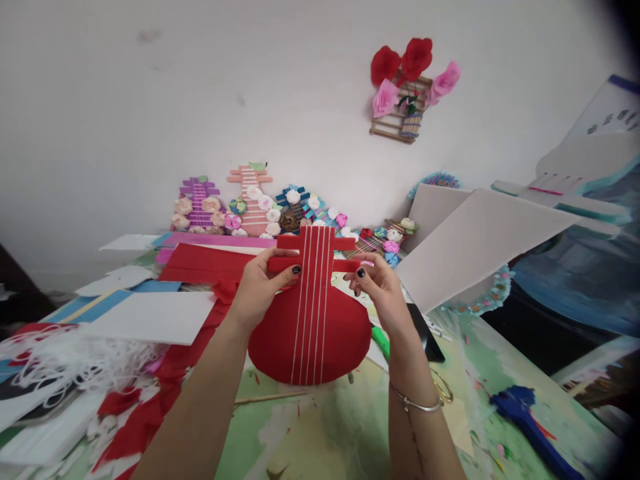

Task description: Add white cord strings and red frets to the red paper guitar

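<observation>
A red craft lute (265, 330) stands upright in front of me, with a round body, a straight neck and cross bars at its top. Several white strings run down its front. My left hand (263, 287) is closed on the left side of the neck at the lower cross bar, thumb in front and fingers behind. At the right end of that bar, my right hand (377, 287) pinches with thumb and fingers; some fingertips are hidden behind it. A thin wooden stick (273, 399) lies on the table below the lute.
Left are tangled white cord (85, 360), red fabric (165, 393) and foam boards (150, 317). To the right lie a blue glue gun (530, 427), gold-handled scissors (444, 387), a black flat device (425, 337) and a green marker (381, 341). Flower-trimmed lutes (255, 200) lean on the wall.
</observation>
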`<state>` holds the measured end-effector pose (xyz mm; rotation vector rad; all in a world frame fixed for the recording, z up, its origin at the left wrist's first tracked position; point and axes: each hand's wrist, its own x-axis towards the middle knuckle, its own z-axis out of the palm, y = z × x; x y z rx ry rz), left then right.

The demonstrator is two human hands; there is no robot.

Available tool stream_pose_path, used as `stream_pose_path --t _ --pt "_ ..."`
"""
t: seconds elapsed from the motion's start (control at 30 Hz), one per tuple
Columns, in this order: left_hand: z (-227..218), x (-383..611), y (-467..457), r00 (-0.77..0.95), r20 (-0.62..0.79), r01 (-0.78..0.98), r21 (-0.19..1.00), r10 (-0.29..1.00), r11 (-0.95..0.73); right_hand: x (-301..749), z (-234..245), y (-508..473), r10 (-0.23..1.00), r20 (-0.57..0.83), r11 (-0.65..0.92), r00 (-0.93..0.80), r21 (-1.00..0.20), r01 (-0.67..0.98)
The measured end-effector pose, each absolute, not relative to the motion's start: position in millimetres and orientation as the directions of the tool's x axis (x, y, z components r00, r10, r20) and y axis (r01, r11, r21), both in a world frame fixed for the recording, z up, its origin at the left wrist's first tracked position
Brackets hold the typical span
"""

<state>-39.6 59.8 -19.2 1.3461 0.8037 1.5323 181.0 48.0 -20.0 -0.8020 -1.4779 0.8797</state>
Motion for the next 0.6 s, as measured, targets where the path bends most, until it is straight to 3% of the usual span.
stream_pose_path --t 0.1,0.2,0.4,0.6 --pt "-24.9 -44.8 67.3 0.046 0.407 -0.198 0.899 0.912 -0.391 193.7 -25.7 53.7 0.891 0.338 0.388 -0.304 -0.913 0.124" --pt "-31.6 -49.0 77.0 0.058 0.415 -0.199 0.896 0.908 -0.396 196.2 -33.6 60.8 0.886 0.232 0.305 -0.402 -0.944 0.127" --pt "-42.7 -56.4 90.5 0.067 0.337 -0.236 0.92 0.939 -0.314 184.5 -50.1 77.6 0.926 0.238 0.266 -0.292 -0.962 0.061" --pt "-56.0 -73.4 97.4 0.236 0.128 -0.028 0.992 0.963 -0.125 181.6 -66.5 92.0 0.954 0.25 0.26 -0.164 -0.964 0.044"
